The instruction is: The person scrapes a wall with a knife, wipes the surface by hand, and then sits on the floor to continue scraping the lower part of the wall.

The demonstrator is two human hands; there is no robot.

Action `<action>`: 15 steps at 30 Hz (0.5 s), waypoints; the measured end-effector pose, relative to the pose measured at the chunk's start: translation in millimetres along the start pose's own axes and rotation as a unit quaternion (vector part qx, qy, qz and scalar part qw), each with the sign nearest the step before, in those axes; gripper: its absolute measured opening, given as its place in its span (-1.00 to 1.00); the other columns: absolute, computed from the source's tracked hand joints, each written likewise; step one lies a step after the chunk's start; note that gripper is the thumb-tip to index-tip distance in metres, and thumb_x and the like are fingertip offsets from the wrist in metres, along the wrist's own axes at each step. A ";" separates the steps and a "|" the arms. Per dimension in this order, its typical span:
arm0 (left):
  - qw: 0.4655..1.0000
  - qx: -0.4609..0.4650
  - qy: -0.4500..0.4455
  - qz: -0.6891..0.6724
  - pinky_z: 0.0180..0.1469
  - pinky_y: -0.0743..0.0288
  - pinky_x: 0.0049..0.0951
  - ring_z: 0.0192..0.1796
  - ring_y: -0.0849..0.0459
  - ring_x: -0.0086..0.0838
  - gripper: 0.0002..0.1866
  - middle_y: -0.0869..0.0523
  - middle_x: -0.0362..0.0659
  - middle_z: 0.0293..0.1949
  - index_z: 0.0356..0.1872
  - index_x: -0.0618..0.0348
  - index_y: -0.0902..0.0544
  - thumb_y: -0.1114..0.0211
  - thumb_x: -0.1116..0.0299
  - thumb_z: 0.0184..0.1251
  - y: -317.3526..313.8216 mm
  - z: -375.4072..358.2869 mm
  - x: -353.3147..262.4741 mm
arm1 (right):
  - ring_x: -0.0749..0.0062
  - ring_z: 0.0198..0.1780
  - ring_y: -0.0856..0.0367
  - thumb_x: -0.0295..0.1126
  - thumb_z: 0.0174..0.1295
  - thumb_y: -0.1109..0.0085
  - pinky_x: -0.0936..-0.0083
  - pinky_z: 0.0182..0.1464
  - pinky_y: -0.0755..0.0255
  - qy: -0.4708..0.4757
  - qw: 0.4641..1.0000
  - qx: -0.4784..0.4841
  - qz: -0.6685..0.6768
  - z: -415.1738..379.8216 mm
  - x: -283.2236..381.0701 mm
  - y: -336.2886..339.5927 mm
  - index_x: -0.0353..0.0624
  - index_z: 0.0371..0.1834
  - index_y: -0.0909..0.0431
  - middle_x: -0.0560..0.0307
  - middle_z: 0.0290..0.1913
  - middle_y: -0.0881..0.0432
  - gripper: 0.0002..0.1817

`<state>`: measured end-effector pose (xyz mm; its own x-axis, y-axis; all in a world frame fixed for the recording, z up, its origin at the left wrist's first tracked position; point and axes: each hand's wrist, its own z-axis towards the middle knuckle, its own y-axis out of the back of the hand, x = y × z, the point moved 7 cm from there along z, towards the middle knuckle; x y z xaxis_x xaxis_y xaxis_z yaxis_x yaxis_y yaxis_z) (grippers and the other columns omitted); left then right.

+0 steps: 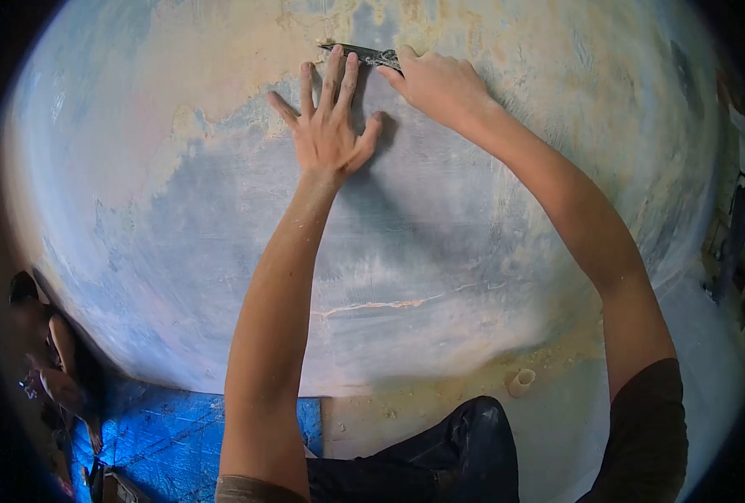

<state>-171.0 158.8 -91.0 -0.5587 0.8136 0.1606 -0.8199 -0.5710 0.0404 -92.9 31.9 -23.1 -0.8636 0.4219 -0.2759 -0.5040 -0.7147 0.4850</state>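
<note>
My right hand (443,84) is closed around the handle end of a dark, narrow, knife-like scraper (355,55) at the top of the view. Its pointed end reaches left along a large mottled wall surface (246,243) in grey, blue and yellowish tones. With fingers spread, my left hand (330,130) lies against the surface just below. Two of its fingertips press on the scraper's blade. A small pale crumb of material (325,41) sits at the tip. Around the blade the yellowish layer has a ragged edge against bare-looking grey.
A pale crack (397,303) runs across the lower wall. Crumbs and dust lie on the floor (372,419) beside a small pale cylinder (521,383). Blue sheeting (171,432) covers the floor at lower left, where another person (58,360) sits. My bent knee (481,427) is below.
</note>
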 end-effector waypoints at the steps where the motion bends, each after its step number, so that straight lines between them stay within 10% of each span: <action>1: 1.000 0.001 -0.008 0.004 0.55 0.52 0.53 0.71 0.07 -0.10 -0.10 0.02 -0.42 0.71 0.69 -0.35 0.00 -0.01 -0.28 0.34 2.2 -0.9 0.6 | -0.04 -0.22 -0.81 0.06 0.58 0.11 0.04 -0.17 -0.65 0.004 1.000 -0.004 0.003 -0.8 -0.6 -1.2 -0.32 -0.03 -0.58 -0.15 -0.29 -0.79 -0.43; 15: 0.991 -0.067 -0.099 -0.067 0.63 0.09 -0.01 0.54 -0.31 -0.16 -0.23 -0.37 -0.20 0.57 0.59 -0.07 -0.33 -0.02 -0.13 0.38 22.7 -9.9 -9.1 | -0.16 -0.34 -0.77 0.12 0.57 0.11 0.00 -0.27 -0.64 0.009 0.999 -0.014 0.038 -21.6 -8.2 -12.7 -0.33 0.00 -0.59 -0.22 -0.46 -0.72 -0.38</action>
<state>-185.7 139.5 -101.3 -0.4201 0.8362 0.3526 -0.9013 -0.4297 -0.0548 -79.6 25.4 -44.9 -0.8990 0.3566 -0.2543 -0.4374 -0.7599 0.4808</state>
